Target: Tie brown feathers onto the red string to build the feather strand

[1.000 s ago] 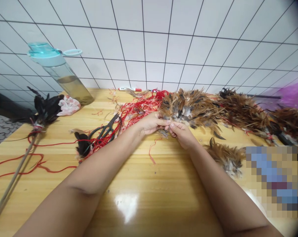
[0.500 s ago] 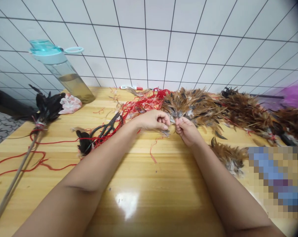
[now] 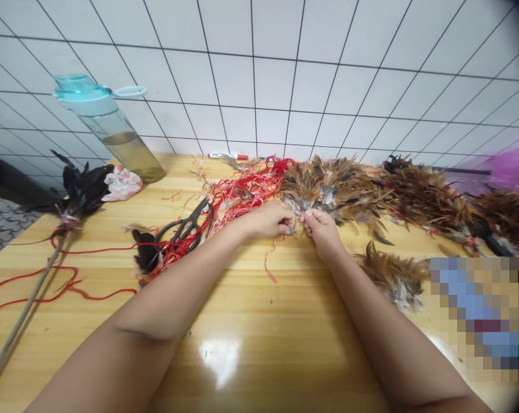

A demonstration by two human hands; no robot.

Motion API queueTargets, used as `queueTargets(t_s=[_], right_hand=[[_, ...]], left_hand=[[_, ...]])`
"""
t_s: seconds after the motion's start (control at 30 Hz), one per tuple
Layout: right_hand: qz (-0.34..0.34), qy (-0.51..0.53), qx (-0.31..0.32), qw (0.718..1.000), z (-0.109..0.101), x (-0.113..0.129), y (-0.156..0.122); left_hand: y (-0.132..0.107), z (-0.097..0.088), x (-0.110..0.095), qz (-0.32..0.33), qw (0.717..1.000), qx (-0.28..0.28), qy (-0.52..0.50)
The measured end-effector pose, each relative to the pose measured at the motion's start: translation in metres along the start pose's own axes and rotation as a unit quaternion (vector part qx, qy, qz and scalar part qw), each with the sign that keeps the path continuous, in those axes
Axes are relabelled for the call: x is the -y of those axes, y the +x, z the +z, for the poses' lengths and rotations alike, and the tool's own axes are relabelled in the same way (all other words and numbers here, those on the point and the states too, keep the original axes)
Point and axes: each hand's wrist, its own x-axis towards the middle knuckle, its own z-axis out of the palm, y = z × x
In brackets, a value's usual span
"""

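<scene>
My left hand (image 3: pixel 277 220) is closed, fingers curled in, with a small greyish feather bit at its fingertips. Close beside it, a narrow gap away, my right hand (image 3: pixel 321 227) pinches with thumb and forefinger; what lies between them is too small to make out. Both hands are just in front of a pile of brown feathers (image 3: pixel 341 180). A tangle of red string (image 3: pixel 242 192) spreads behind my left hand. Black-handled scissors (image 3: pixel 186 229) lie left of it, partly under red strands. A short piece of red string (image 3: pixel 268 265) rests on the wood below the hands.
Left stand a tilted-looking bottle (image 3: pixel 126 146), crumpled pinkish-white plastic (image 3: pixel 123 183) and a stick with black feathers (image 3: pixel 27 307). A marker (image 3: pixel 228 156) lies by the tiled wall. More brown feather bundles (image 3: pixel 432 195) and a small feather bunch (image 3: pixel 395 275) are at right, near a blurred-out patch.
My hands have drawn closer together, and the left fingers have curled in more tightly. The right hand stays pinched in front of the feather pile. The view has shifted slightly.
</scene>
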Motion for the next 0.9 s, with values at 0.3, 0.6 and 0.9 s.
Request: queueTargets(t_s=[0.3,0.6,0.9], right_hand=[[-0.057,-0.145,-0.074,0.985,-0.004,-0.004,0.002],[-0.043,-0.147,-0.072,0.986,-0.003,-0.005,0.004],[0.001,-0.054,-0.045,0.998,-0.004,-0.005,0.007]], left_hand=[[0.0,-0.006,-0.008,-0.092,0.991,-0.087,-0.045],[0.003,-0.005,-0.01,0.011,0.985,-0.173,0.019],[0.005,0.009,-0.012,0.051,0.979,-0.187,0.066]])
